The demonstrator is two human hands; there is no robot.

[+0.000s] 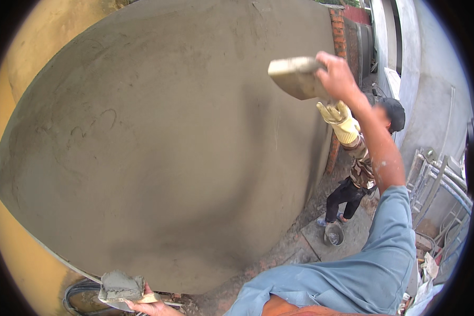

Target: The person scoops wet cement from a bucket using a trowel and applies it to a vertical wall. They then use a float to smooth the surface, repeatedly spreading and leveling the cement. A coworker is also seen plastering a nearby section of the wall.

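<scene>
My right hand point(334, 73) is raised at the upper right, closed on a plastering float point(295, 79) in front of the grey plastered wall point(184, 131); the float is slightly blurred. A co-worker's yellow-gloved hand point(339, 121) is just below the float; whether they touch I cannot tell. At the lower left my left hand point(147, 304) grips a board point(116, 300) loaded with a lump of wet grey mortar point(122, 284), near the wall's bottom edge. Faint swirls and marks show in the plaster.
The co-worker point(361, 168) stands at the right beside a bucket point(334, 235). Metal frames point(437, 184) lean by a pale wall point(432, 63) at the far right. Exposed brickwork point(338, 37) edges the plaster. A yellow wall point(13, 253) and dark coiled hose point(76, 295) are at the left.
</scene>
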